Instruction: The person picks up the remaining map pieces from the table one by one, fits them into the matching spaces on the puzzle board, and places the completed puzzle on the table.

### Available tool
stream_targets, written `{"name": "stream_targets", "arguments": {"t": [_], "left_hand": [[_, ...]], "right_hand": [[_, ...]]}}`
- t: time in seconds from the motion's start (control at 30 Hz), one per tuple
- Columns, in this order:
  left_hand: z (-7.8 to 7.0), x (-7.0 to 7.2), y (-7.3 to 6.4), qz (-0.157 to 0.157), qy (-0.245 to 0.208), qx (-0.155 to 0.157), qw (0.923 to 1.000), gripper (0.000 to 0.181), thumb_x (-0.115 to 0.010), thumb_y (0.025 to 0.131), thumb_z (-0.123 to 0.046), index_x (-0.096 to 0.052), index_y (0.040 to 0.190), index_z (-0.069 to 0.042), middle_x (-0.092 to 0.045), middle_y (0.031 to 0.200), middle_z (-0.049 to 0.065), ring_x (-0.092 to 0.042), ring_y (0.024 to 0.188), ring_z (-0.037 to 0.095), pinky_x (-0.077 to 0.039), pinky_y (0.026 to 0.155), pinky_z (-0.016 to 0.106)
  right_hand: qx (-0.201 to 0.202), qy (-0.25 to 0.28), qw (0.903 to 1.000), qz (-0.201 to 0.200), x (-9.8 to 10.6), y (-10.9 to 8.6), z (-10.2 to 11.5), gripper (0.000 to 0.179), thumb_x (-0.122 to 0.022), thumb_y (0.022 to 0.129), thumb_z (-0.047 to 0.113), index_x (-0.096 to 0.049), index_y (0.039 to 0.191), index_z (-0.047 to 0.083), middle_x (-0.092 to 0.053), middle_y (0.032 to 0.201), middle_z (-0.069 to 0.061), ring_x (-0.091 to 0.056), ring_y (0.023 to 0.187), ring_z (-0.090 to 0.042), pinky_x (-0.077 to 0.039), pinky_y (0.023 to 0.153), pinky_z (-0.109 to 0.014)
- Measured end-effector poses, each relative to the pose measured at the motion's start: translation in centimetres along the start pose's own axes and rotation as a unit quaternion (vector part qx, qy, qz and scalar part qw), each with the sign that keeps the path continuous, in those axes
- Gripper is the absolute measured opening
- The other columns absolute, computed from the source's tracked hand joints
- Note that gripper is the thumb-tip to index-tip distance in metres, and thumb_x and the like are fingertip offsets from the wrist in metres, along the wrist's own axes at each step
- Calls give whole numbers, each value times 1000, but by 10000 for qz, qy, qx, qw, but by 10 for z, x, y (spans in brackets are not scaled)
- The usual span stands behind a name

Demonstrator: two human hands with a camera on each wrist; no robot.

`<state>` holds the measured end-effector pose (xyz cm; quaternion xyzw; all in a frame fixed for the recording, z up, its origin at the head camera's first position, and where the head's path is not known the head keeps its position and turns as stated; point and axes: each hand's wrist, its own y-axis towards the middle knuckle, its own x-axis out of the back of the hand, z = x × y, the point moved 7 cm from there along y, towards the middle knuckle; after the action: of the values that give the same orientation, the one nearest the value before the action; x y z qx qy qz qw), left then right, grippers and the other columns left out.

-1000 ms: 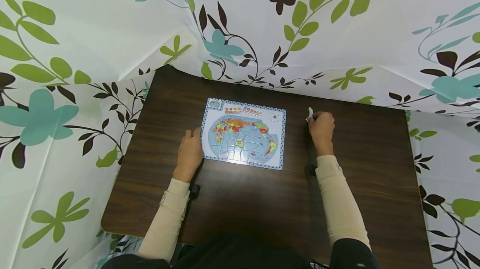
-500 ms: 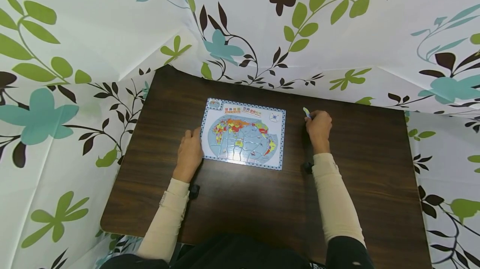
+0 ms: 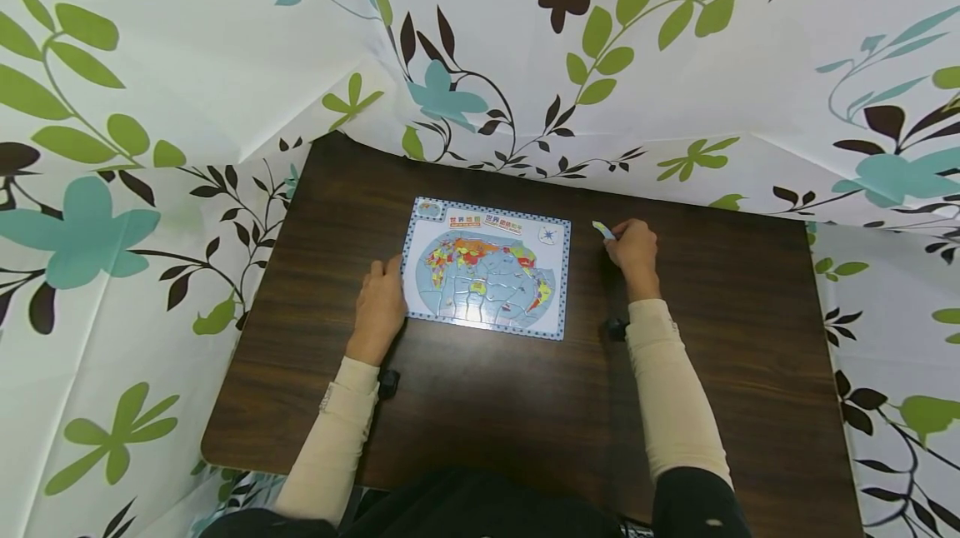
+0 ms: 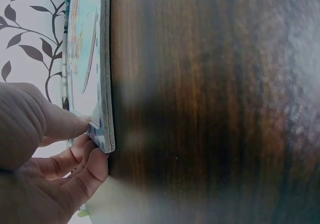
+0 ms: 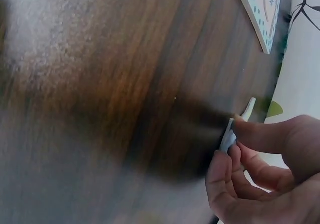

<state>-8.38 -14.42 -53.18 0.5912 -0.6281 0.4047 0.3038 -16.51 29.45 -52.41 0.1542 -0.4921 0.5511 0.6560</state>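
A world map jigsaw puzzle board (image 3: pixel 563 284), with a blue dotted border, lies flat in the middle of the table. My left hand (image 3: pixel 380 305) grips its left side. In the left wrist view the thumb (image 4: pixel 67 123) rests on top of the board's corner (image 4: pixel 104 84) while the fingers curl against its edge. To the right of the board, my right hand (image 3: pixel 635 255) pinches a small light-blue and green puzzle piece (image 3: pixel 602 230) between thumb and fingers. The right wrist view shows this piece (image 5: pixel 228 140) edge-on, partly hidden by the fingers.
The dark wood table (image 3: pixel 480 405) carries the board. A white sheet (image 3: pixel 480 22) with leaf and flower patterns hangs behind it and at both sides. A dark device sits under each wrist.
My right hand has moved slightly left toward the board, and the piece has tipped from pointing away to pointing left. The left hand and the board have stayed in place.
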Motion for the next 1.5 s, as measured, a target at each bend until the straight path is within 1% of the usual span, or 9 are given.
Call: {"name": "stream_targets", "arguments": {"t": [0.17, 0.37, 0.67, 0.87, 1.03, 1.13, 1.23, 1.37, 1.5], "left_hand": [[0, 0, 0, 38, 38, -42, 10000, 41, -51, 102, -5, -47, 142, -2, -51, 120, 27, -56, 102, 45, -49, 81, 57], [-1, -1, 0, 12, 25, -85, 10000, 40, -52, 101, -5, -48, 142, -2, -52, 118, 27, -56, 100, 44, -49, 80, 57], [-2, -1, 0, -59, 5, -128, 9999, 40, -52, 102, -5, -49, 141, -2, -52, 117, 26, -56, 98, 43, -50, 78, 56], [-3, 1, 0, -72, 16, -128, 9999, 41, -52, 101, -4, -48, 142, -1, -52, 117, 27, -56, 98, 44, -50, 78, 56], [-1, 0, 1, -6, 55, -50, 10000, 42, -53, 101, -4, -47, 143, -2, -51, 119, 27, -56, 101, 43, -50, 81, 56], [-1, 0, 1, 23, 52, -33, 10000, 42, -51, 102, -6, -46, 143, -2, -51, 120, 27, -55, 102, 43, -49, 82, 56], [0, -1, 1, 46, 26, -2, 10000, 41, -49, 103, -7, -46, 144, -2, -50, 120, 27, -54, 102, 43, -49, 82, 56], [1, -2, 0, 45, -9, 7, 10000, 41, -50, 103, -7, -46, 143, -2, -50, 118, 26, -54, 100, 41, -49, 81, 55], [0, -2, 0, 41, 29, -18, 10000, 42, -52, 102, -6, -46, 143, -2, -51, 118, 26, -55, 99, 41, -49, 81, 55]], "right_hand": [[-8, -77, 9995, 312, 0, -3, 1, 30, -67, 93, 13, -64, 118, -2, -64, 118, -22, -58, 109, -39, -47, 96, -52], [88, 142, 9996, 233, 1, -6, 1, 26, -69, 91, 12, -65, 113, 0, -65, 113, -18, -58, 105, -36, -47, 94, -51], [279, 653, 9975, -34, 5, -14, -2, 17, -73, 90, 11, -71, 104, 2, -72, 101, -16, -66, 87, -27, -50, 74, -36], [143, 929, 9956, -12, 8, -15, -6, 17, -74, 90, 17, -74, 102, 4, -75, 95, -13, -72, 74, -16, -51, 63, -24], [18, 1683, 9856, 131, 8, -17, -3, 22, -75, 90, 16, -74, 104, 0, -72, 90, -9, -75, 78, -20, -59, 71, -31], [60, 2175, 9758, 213, 5, -19, 4, 23, -75, 89, 12, -73, 106, -3, -72, 93, -12, -75, 80, -22, -60, 76, -35], [149, 2387, 9706, 257, 0, -21, 10, 22, -75, 89, 10, -72, 106, -4, -72, 96, -15, -74, 79, -22, -60, 77, -37], [274, 2242, 9738, 249, -8, -24, 18, 21, -74, 90, 12, -73, 105, -2, -72, 96, -15, -73, 81, -26, -60, 76, -36], [485, 1721, 9839, 71, -14, -28, 27, 19, -74, 91, 20, -76, 101, 3, -73, 91, -12, -68, 84, -27, -55, 73, -32]]}}
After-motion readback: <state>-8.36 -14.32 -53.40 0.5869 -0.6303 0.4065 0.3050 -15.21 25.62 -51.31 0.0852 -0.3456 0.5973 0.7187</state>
